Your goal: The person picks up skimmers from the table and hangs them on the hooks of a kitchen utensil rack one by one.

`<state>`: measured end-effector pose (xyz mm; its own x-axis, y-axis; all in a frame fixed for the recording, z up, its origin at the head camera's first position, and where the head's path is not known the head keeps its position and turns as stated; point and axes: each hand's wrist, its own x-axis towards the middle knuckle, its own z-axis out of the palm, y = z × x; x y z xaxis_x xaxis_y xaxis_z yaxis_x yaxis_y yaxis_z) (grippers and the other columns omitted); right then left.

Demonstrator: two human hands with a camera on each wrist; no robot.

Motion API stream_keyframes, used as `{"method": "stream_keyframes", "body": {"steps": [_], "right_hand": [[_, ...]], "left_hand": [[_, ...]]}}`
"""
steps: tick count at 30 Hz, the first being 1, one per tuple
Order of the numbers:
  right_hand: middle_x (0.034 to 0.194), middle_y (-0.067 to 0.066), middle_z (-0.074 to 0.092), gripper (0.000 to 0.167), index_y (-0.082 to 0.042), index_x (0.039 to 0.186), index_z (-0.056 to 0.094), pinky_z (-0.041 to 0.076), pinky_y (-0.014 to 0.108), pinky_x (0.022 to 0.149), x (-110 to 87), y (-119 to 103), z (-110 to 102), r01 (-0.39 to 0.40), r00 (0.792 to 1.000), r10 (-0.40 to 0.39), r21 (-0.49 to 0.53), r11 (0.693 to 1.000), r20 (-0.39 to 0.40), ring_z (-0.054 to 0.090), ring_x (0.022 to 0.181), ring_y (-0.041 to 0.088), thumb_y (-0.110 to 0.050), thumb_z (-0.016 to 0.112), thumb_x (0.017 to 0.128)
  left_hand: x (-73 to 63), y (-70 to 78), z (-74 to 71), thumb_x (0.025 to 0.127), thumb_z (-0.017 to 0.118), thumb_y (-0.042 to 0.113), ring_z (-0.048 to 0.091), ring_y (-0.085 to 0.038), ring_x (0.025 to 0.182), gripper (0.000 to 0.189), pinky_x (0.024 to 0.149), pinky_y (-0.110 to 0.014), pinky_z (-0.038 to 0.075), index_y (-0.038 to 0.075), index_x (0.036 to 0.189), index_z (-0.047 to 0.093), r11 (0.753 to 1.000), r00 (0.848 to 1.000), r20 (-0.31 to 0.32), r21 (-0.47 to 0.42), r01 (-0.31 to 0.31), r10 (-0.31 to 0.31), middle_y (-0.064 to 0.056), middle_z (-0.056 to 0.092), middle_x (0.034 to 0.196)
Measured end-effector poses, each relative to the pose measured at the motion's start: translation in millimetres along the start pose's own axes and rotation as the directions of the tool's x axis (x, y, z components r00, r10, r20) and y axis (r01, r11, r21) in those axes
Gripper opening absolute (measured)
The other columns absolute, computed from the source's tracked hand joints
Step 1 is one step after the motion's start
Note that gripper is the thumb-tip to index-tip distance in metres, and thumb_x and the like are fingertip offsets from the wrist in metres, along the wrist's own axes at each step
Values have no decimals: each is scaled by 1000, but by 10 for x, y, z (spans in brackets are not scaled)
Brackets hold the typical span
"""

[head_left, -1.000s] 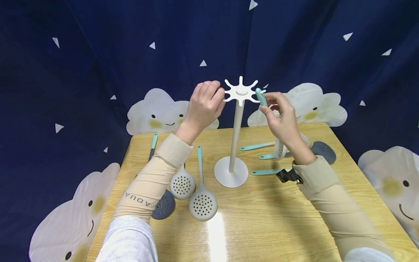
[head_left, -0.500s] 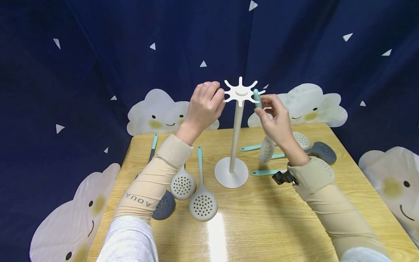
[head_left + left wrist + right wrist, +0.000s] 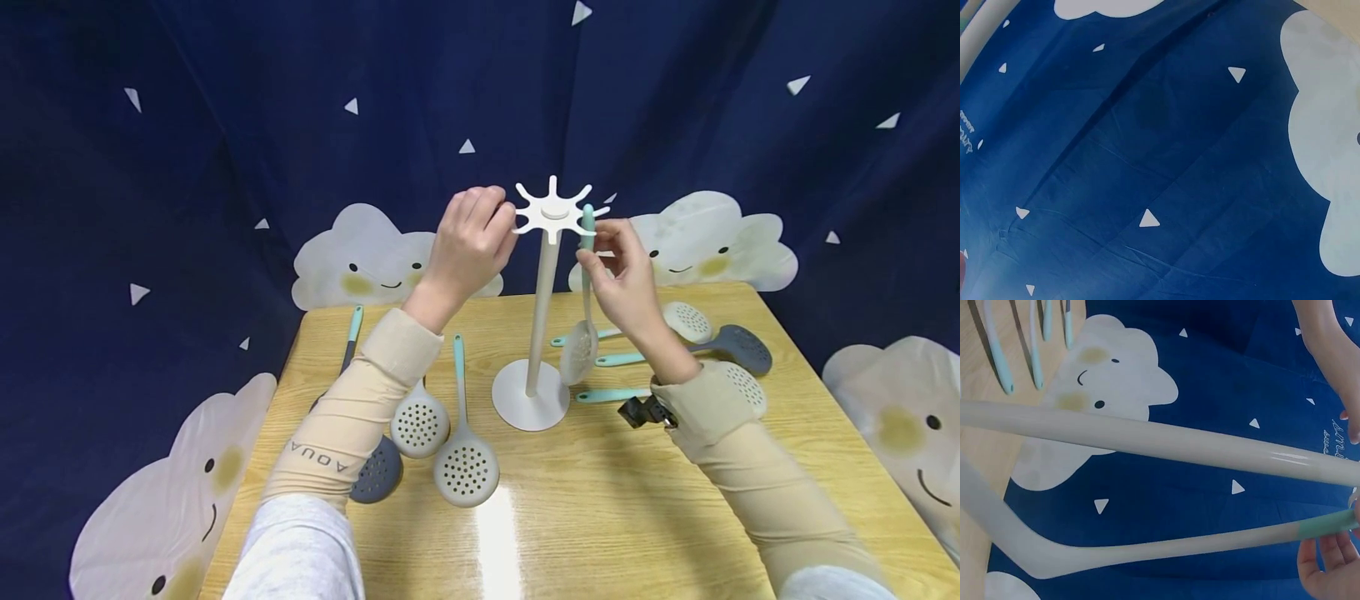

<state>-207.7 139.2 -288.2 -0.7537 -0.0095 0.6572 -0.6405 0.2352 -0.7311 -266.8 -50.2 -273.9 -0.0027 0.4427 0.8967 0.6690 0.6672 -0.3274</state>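
Observation:
My right hand (image 3: 622, 271) pinches a pale skimmer (image 3: 579, 352) by its mint-green handle (image 3: 1329, 524). The skimmer hangs nearly upright, its perforated head low beside the pole. Its handle top meets a right-hand arm of the white utensil rack (image 3: 553, 212); whether the arm passes through the handle's hole I cannot tell. On the rack's left side, my left hand (image 3: 472, 237) has its fingers curled at the ends of the arms and seems to grip one; the fingertips are hidden. The rack's pole (image 3: 1160, 442) crosses the right wrist view. Mostly curtain fills the left wrist view.
Left on the wooden table (image 3: 600, 517) lie a dark skimmer (image 3: 377, 471), a smaller pale skimmer (image 3: 418, 423) and a larger one (image 3: 465, 471). To the right are a dark slotted turner (image 3: 741, 348) and pale perforated utensils (image 3: 687, 322). A blue curtain (image 3: 420, 75) hangs behind.
The skimmer's handle has moved a little left onto the rack's right side, and its head has swung down and left toward the pole. My left hand stays in place.

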Motion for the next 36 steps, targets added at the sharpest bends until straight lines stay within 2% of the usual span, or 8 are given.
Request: {"method": "stream_keyframes", "body": {"steps": [5, 10, 18, 24, 30, 33, 36], "right_hand": [[88, -4, 47, 26, 18, 107, 44, 43, 15, 68, -7, -4, 14, 4, 1000, -4, -10, 1000, -2, 53, 80, 0, 14, 52, 83], [89, -4, 46, 26, 17, 108, 43, 42, 15, 68, -16, 41, 28, -1, 1000, 1, -3, 1000, 2, 52, 82, -1, 13, 52, 84], [90, -2, 50, 29, 11, 112, 46, 44, 17, 69, -2, 303, 27, -14, 1000, 14, 19, 1000, -2, 53, 83, 2, 7, 55, 85], [91, -1, 51, 28, 11, 112, 46, 45, 17, 69, -4, 317, 30, -6, 1000, 7, 21, 1000, -3, 54, 83, 2, 7, 55, 85], [95, -4, 52, 33, 11, 115, 46, 45, 19, 75, -12, 317, 5, -22, 1000, 21, 32, 999, 22, 54, 87, 4, 6, 56, 85], [100, -3, 51, 38, 13, 119, 44, 44, 20, 79, -24, 301, -25, -1, 999, -2, 47, 999, 45, 53, 90, 4, 10, 56, 83], [102, 6, 53, 39, 16, 119, 43, 42, 22, 82, -54, 300, -59, 79, 995, -80, 21, 997, 57, 52, 95, 7, 14, 53, 82]], "left_hand": [[2, 9, 3, 80, 54, 1, 51, -30, 77, 4, 71, -36, 44, -2, 80, 51, 1000, 1000, -4, 2, -2, 2, -15, 55, 88], [-2, 8, 2, 82, 50, 2, 51, -30, 77, 5, 71, -36, 44, -3, 80, 52, 1000, 1000, -5, 1, 1, -1, -15, 55, 89], [0, 5, 3, 80, 53, 0, 51, -30, 78, 4, 70, -36, 44, -3, 80, 52, 1000, 1000, -7, 0, 1, -1, -15, 55, 89], [-2, 3, -2, 84, 47, 2, 51, -30, 78, 9, 71, -36, 45, -3, 79, 52, 1000, 1000, -5, 5, 1, -1, -16, 55, 88], [-4, 7, -5, 80, 52, 0, 51, -30, 78, 3, 70, -36, 44, -2, 79, 52, 1000, 1000, -9, 8, 3, -3, -15, 55, 88], [-3, 9, -2, 81, 51, 1, 51, -30, 78, 4, 71, -36, 45, -3, 79, 52, 1000, 1000, -10, 7, 3, -3, -15, 55, 88], [-2, 9, 0, 83, 48, 2, 51, -30, 78, 7, 71, -36, 45, -3, 79, 52, 1000, 1000, -10, 8, 3, -3, -15, 55, 88]]}}
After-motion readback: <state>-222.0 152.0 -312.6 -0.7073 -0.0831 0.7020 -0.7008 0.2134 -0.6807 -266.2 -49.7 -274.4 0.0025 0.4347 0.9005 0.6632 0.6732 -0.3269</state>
